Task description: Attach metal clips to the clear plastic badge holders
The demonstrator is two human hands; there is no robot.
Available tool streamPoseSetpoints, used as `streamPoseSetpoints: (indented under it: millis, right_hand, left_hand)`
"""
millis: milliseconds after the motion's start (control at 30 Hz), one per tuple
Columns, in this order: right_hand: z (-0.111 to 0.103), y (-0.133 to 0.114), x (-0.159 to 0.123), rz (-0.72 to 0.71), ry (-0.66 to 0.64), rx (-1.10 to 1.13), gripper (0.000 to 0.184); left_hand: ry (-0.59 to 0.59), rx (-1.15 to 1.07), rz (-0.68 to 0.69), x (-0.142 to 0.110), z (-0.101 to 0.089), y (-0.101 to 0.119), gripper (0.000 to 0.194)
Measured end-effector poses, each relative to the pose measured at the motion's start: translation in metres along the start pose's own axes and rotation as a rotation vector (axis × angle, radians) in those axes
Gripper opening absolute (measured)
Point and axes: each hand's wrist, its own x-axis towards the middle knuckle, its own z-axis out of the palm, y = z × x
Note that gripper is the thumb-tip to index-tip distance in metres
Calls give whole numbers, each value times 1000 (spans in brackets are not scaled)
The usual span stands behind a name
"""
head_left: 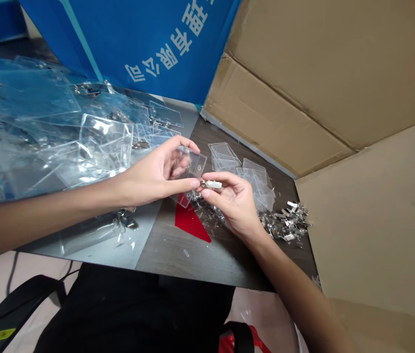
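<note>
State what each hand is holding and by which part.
The left hand holds a clear plastic badge holder by its edge; the right hand pinches a badge clip at its metal end, white strap free.

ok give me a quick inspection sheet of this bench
surface: dark wood-grain table, grey sheet over its left part
job's things: clear holder, metal clip, stacked holders, clip heap, holder pile
clutter: red plastic piece on the table
hands: left hand has its fingers around the holder; right hand pinches the clip in its fingers
cables: thin black cable on the floor
surroundings: cardboard flaps to the right, blue printed board behind, red bag on the floor
</note>
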Motion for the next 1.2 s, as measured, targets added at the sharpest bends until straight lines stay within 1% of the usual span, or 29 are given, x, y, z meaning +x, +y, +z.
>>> streamPoseSetpoints:
  millis: [200,333,500,667,733,833,1033,1200]
  right_hand:
    - [-1,1,2,-11,7,41,36]
    - [0,1,3,-2,-5,77,34]
    - [-1,0,4,55,-4,49,41]
    - [-2,2,4,73,-23,67,47]
    - [-1,2,4,74,-24,55,50]
    - [0,2,3,44,-4,16,50]
    - [3,0,0,-37,24,-33,39]
    - [5,-3,-1,-63,56,-123,36]
  left_hand:
    - [10,19,0,0,0,-1,57]
    - [-10,11,-11,-1,0,1,55]
    - [-7,-45,-64,0,0,6,62]
    - [-33,-10,-66,0,-1,6,71]
    - [-24,21,-51,0,-1,6,69]
    - [-6,64,-34,-3,2,9,60]
    - [1,81,-12,-6,7,16,50]
    - [-3,61,-18,-6,8,16,48]
